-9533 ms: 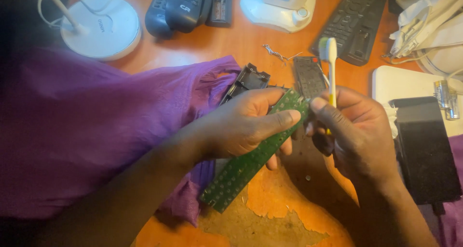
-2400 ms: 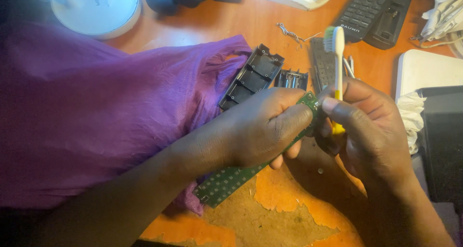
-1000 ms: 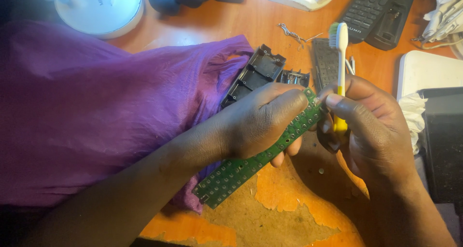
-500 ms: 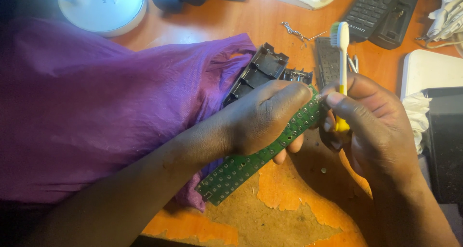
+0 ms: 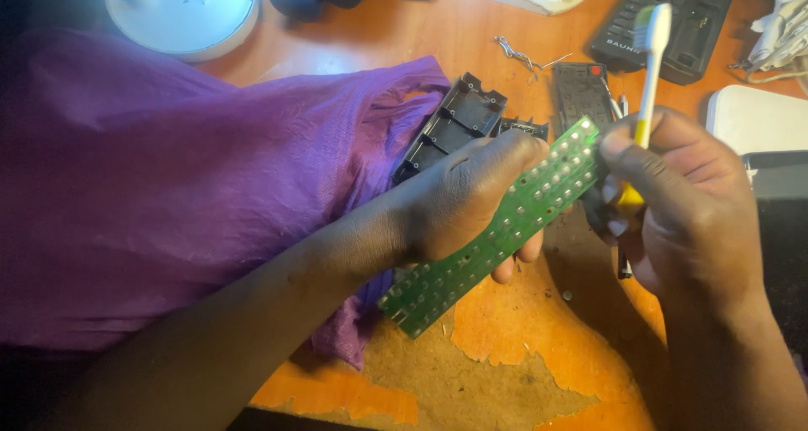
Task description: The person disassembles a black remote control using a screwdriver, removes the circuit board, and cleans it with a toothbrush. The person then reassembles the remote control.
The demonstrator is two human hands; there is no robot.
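1. The left hand [image 5: 471, 199], mid-frame, was curled around a long green circuit board [image 5: 497, 229], fingers wrapped behind it.
2. The board slanted from lower centre up to the right.
3. The right hand [image 5: 682, 204], at right, pinched a white and yellow toothbrush [image 5: 648, 77] upright, bristles high.
4. A black plastic casing [image 5: 450, 124] lay partly under purple cloth [image 5: 185, 170]; the right palm hid the brush's lower handle.

Purple cloth [image 5: 168, 187] covering the worktop's [image 5: 539, 347] left side; white round base [image 5: 189, 10] at far left corner; black remote control [image 5: 673, 18] near far right corner; black casing [image 5: 450, 124] beside the cloth.
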